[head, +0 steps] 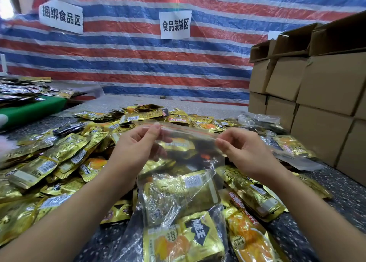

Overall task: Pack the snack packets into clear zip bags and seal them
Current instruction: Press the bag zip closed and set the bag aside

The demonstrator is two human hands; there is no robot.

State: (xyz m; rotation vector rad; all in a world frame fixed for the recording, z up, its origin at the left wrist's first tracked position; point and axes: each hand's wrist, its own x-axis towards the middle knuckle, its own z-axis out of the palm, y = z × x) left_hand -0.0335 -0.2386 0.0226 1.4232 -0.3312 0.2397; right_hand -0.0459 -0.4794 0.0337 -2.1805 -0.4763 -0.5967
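Both our hands hold one clear zip bag (pixel 178 174) up over the pile of snack packets (pixel 59 158) on the surface (pixel 340 192), and we judge this to be the sealing step. Our left hand (pixel 136 144) pinches the zip strip at its left end, thumb and forefinger closed on it; our right hand (pixel 243 148) pinches the right end likewise. Gold packets already sit inside the bag, which hangs down toward us. Next, we think, the fingers should run along the strip, pressing it shut from end to end.
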